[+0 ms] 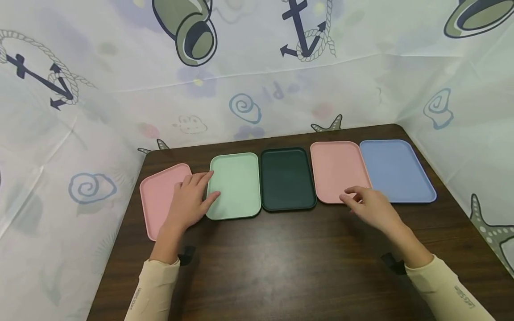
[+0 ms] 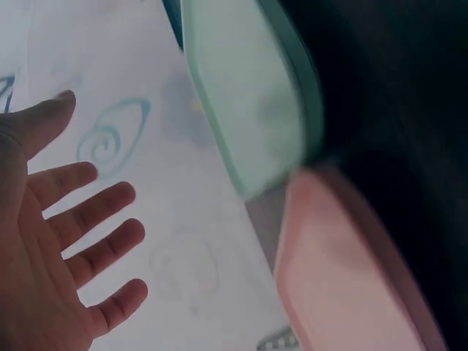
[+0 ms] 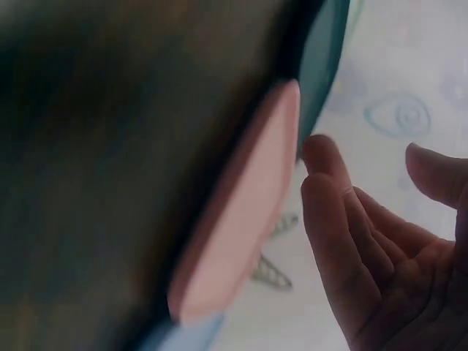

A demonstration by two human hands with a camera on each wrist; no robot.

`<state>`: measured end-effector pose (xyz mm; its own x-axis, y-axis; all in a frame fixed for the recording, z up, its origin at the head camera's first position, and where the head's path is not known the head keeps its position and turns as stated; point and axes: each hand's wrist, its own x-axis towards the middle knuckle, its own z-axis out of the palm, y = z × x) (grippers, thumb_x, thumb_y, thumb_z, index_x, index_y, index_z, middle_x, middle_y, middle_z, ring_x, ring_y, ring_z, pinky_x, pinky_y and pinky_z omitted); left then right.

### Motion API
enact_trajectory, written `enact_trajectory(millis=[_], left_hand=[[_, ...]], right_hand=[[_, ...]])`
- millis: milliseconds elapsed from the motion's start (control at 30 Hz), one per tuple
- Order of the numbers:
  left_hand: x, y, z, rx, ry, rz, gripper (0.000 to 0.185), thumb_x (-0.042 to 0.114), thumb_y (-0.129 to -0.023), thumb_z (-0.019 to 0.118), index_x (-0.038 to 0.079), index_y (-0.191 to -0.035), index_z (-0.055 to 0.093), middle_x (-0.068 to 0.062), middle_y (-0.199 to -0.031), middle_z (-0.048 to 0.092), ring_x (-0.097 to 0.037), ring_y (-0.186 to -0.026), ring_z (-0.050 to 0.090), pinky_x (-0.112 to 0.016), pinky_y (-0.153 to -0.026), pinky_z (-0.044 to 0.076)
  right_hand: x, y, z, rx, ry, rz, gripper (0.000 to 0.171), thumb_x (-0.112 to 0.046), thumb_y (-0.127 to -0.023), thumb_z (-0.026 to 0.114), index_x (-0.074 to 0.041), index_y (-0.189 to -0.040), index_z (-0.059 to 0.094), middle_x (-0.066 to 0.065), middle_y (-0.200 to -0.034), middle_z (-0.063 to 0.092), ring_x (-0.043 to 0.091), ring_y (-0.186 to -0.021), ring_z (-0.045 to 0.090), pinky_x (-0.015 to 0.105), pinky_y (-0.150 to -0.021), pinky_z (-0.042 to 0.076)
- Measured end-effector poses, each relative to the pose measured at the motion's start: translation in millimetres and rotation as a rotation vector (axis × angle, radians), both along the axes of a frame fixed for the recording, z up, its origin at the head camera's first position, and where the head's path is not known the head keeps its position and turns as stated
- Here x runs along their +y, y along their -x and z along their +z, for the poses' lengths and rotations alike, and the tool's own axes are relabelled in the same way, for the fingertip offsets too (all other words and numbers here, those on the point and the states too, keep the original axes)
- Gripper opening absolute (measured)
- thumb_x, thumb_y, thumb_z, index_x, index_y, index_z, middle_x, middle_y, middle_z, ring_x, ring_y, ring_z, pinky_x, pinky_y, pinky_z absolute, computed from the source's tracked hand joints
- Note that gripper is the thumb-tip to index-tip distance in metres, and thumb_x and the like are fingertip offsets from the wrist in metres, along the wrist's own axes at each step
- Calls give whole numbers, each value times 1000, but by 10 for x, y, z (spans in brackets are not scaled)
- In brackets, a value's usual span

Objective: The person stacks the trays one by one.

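Five flat trays lie in a row on the dark wooden table (image 1: 281,258): a pink tray (image 1: 156,200) at the left, a mint tray (image 1: 237,185), a dark green tray (image 1: 287,178), a second pink tray (image 1: 337,169) and a blue tray (image 1: 395,169). My left hand (image 1: 192,198) lies flat over the left pink tray, fingers straight, thumb at the mint tray's edge. In the left wrist view the left hand (image 2: 66,241) is spread and holds nothing. My right hand (image 1: 367,205) hovers at the near edge of the second pink tray, fingers loosely bent and empty; the right wrist view shows this hand (image 3: 380,241) beside the pink tray (image 3: 241,219).
A printed cloth (image 1: 257,76) with anchors, spirals and starfish walls in the table at the back and both sides. Bare tabletop stretches in front of the trays toward me. The left pink tray sits askew, angled away from the mint one.
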<state>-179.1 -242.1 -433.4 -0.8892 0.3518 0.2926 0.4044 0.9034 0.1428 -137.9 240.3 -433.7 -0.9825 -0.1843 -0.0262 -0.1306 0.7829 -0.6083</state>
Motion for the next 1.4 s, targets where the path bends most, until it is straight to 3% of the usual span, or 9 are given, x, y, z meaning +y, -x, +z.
enact_trajectory(millis=[167,367,533,733,867,1033,1200,1400], left_hand=[[300,170,-63,-47,32,-14,58,46,-95,61,12,-141,54,-12,-127,57,-34,-108,48,-52,-76,36],[615,515,-171,-156,97,-21,58,48,-97,55,13,-143,51,-11,-130,56,-34,-108,48,-53,-79,37],[866,866,-248,-237,140,-41,57,47,-100,51,13,-145,48,-11,-135,51,-35,-117,43,-55,-85,36],[1110,1234,-314,-254,150,-46,53,40,-103,49,11,-147,44,-11,-138,46,-34,-116,38,-52,-87,35],[1251,1432,-377,-280,201,-20,54,39,-104,46,11,-149,41,-11,-142,42,-34,-116,35,-50,-88,33],[1369,1586,-495,-334,270,13,54,40,-105,43,13,-151,39,-10,-143,41,-34,-117,35,-49,-89,32],[1436,1671,-538,-350,253,26,53,38,-103,49,13,-149,42,-11,-139,44,-33,-113,37,-48,-89,33],[1486,1720,-536,-378,224,17,55,34,-101,55,12,-149,41,-13,-142,43,-35,-120,37,-51,-93,34]], right_hand=[[-230,14,-164,-178,126,23,40,-36,-100,57,1,-110,65,6,-70,64,18,-58,64,34,-54,51],[-420,54,-336,-327,257,-2,36,-32,-101,55,2,-96,63,9,-62,62,22,-52,64,35,-50,53],[-529,84,-448,-398,296,-2,38,-34,-102,52,2,-94,61,9,-59,62,23,-49,63,35,-49,52],[-648,108,-556,-425,315,8,38,-33,-104,49,2,-92,59,8,-57,62,23,-47,62,35,-48,52],[-704,113,-597,-416,342,-35,38,-32,-104,49,2,-89,58,9,-56,62,22,-45,61,34,-47,52],[-749,107,-632,-437,360,-85,38,-31,-103,49,2,-87,57,9,-55,61,20,-43,60,33,-47,52],[-765,124,-652,-433,352,-98,38,-31,-103,49,2,-85,56,9,-54,61,20,-43,60,34,-47,52],[-745,168,-641,-450,362,-121,37,-28,-104,47,3,-85,56,10,-54,61,19,-42,58,32,-45,51]])
